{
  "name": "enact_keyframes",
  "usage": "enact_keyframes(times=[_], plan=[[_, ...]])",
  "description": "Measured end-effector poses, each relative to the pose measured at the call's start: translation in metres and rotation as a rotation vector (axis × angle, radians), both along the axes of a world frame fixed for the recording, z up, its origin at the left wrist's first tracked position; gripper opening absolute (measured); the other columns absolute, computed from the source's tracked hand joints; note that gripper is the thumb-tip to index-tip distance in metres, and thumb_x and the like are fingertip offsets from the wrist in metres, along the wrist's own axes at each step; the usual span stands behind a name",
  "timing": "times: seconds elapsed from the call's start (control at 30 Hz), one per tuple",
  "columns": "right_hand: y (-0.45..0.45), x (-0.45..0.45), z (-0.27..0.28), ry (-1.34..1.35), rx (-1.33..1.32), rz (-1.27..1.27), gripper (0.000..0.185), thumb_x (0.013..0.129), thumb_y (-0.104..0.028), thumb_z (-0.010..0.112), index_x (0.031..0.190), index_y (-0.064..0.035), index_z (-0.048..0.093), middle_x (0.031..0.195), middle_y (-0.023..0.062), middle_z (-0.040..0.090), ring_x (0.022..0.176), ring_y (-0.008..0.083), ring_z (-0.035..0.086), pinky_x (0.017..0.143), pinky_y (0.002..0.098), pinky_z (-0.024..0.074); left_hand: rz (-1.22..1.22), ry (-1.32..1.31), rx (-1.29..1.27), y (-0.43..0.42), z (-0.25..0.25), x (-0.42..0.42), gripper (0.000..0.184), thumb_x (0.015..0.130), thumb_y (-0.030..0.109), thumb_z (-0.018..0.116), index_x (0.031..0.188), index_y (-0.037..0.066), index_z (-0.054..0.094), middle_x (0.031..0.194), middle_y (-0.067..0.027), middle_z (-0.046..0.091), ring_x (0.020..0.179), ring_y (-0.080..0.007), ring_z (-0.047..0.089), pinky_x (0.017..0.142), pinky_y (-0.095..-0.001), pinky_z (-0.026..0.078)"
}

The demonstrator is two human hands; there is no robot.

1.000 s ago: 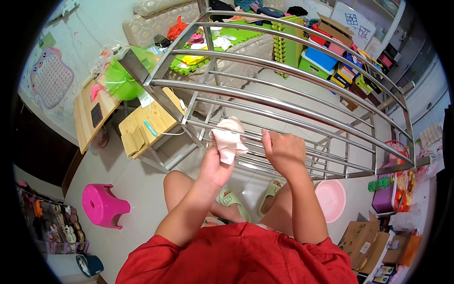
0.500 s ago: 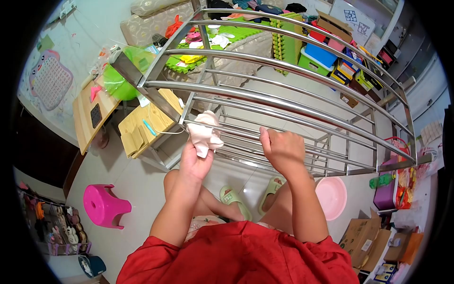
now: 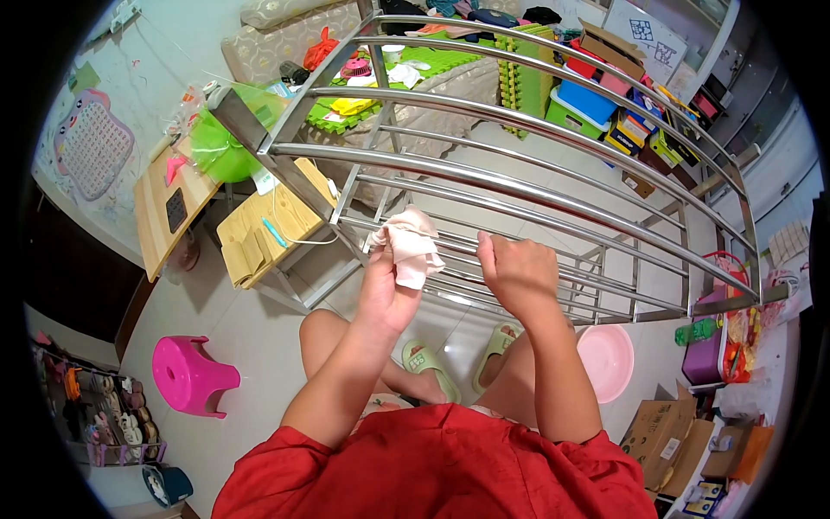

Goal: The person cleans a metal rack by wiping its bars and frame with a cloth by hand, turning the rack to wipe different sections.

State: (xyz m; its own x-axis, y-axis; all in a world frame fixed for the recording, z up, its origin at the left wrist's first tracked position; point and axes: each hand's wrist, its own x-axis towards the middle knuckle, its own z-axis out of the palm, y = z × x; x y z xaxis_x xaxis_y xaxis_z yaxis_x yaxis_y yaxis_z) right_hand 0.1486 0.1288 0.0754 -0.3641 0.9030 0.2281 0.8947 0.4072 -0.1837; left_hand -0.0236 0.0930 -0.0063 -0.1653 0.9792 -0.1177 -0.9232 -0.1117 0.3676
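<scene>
A pale pink cloth (image 3: 410, 246) is bunched in my left hand (image 3: 386, 294), against a lower bar near the left end of the metal rack (image 3: 484, 177). My right hand (image 3: 521, 275) is closed at a lower bar right of the cloth, thumb raised; its curled fingers are hidden from view, and it looks wrapped round the bar. The rack is made of curved, shiny tubes and spans the view in front of me.
Left of the rack are a small wooden table (image 3: 290, 208) and a pink stool (image 3: 186, 374). A pink basin (image 3: 605, 363) sits on the floor at right, near cardboard boxes (image 3: 654, 437). Beyond the rack stand coloured bins (image 3: 585, 102).
My left hand and the cloth moved left along the bar, then part of the way back to the right. My right hand has stayed in place.
</scene>
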Motion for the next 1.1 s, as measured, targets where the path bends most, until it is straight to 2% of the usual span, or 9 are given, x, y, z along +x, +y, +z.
enact_keyframes(times=[0.27,0.47,0.53,0.6,0.67,0.83,0.9,1.0,1.1], plan=[[-0.002,0.004,0.000,0.003,0.019,-0.007,0.045,0.094,-0.037,0.044,0.071,-0.0081,0.068,0.060,0.0176,0.063,0.057,0.0357,0.064,0.059,0.0464,0.0501,-0.052,0.149,0.056,-0.007,0.015,0.021,0.027,0.097,0.023,0.053,0.118,0.006,0.052,0.111,-0.0064,0.059,0.099,-0.0187,0.060,0.086,-0.0357,0.052],[-0.006,0.007,-0.004,0.013,0.045,0.042,0.042,0.094,-0.037,0.046,0.070,-0.0097,0.066,0.058,0.0162,0.062,0.055,0.0346,0.062,0.054,0.0445,0.0490,-0.181,0.221,-0.049,-0.015,0.019,0.034,0.027,0.092,0.004,0.057,0.118,0.005,0.050,0.108,-0.0057,0.059,0.099,-0.0164,0.059,0.085,-0.0325,0.051],[-0.007,0.007,-0.004,0.023,0.036,0.042,0.041,0.094,-0.037,0.046,0.070,-0.0099,0.066,0.058,0.0157,0.062,0.055,0.0343,0.062,0.053,0.0442,0.0485,-0.420,0.347,-0.065,-0.015,0.017,0.033,0.038,0.090,0.005,0.060,0.124,0.005,0.045,0.114,-0.0085,0.057,0.102,-0.0164,0.059,0.090,-0.0330,0.050],[-0.006,0.010,-0.006,0.091,0.067,0.057,0.039,0.094,-0.037,0.048,0.071,-0.0095,0.064,0.057,0.0151,0.061,0.054,0.0341,0.062,0.053,0.0446,0.0473,-0.427,0.403,-0.159,-0.023,0.021,0.035,0.036,0.088,0.002,0.060,0.121,0.003,0.048,0.108,-0.0096,0.060,0.097,-0.0157,0.061,0.084,-0.0295,0.052],[-0.005,0.013,-0.006,0.113,0.067,0.069,0.039,0.093,-0.040,0.050,0.071,-0.0088,0.061,0.060,0.0146,0.062,0.056,0.0342,0.061,0.052,0.0451,0.0463,-0.541,0.797,-0.008,-0.030,0.025,0.026,0.031,0.086,-0.001,0.061,0.116,0.002,0.053,0.101,-0.0096,0.064,0.091,-0.0159,0.063,0.081,-0.0279,0.053],[-0.003,0.018,-0.005,0.203,0.078,0.135,0.035,0.090,-0.038,0.057,0.073,-0.0076,0.059,0.063,0.0129,0.060,0.059,0.0354,0.057,0.054,0.0449,0.0423,-0.065,0.751,0.113,-0.039,0.056,0.003,0.027,0.083,-0.007,0.062,0.108,0.001,0.058,0.101,-0.0077,0.063,0.088,-0.0117,0.061,0.077,-0.0245,0.050],[-0.004,0.017,-0.003,0.210,0.081,0.163,0.036,0.090,-0.038,0.057,0.072,-0.0075,0.059,0.063,0.0128,0.059,0.059,0.0354,0.057,0.054,0.0449,0.0423,0.299,1.082,0.282,-0.029,0.057,-0.017,0.027,0.082,-0.008,0.062,0.107,0.003,0.058,0.101,-0.0053,0.062,0.093,-0.0125,0.060,0.082,-0.0256,0.049],[-0.005,0.016,0.000,0.118,0.038,0.201,0.046,0.090,-0.048,0.053,0.069,-0.0072,0.060,0.064,0.0134,0.062,0.060,0.0350,0.060,0.054,0.0444,0.0459,0.332,1.161,0.320,-0.026,0.065,-0.031,0.026,0.084,-0.007,0.062,0.107,0.002,0.055,0.110,-0.0053,0.057,0.105,-0.0123,0.054,0.090,-0.0266,0.045],[-0.008,0.015,0.001,0.095,-0.008,0.185,0.046,0.090,-0.048,0.054,0.070,-0.0074,0.061,0.064,0.0136,0.062,0.060,0.0350,0.060,0.054,0.0444,0.0458,0.464,1.492,0.276,-0.021,0.075,-0.033,0.028,0.081,-0.006,0.064,0.107,0.004,0.058,0.103,-0.0072,0.063,0.094,-0.0162,0.062,0.083,-0.0283,0.049]])
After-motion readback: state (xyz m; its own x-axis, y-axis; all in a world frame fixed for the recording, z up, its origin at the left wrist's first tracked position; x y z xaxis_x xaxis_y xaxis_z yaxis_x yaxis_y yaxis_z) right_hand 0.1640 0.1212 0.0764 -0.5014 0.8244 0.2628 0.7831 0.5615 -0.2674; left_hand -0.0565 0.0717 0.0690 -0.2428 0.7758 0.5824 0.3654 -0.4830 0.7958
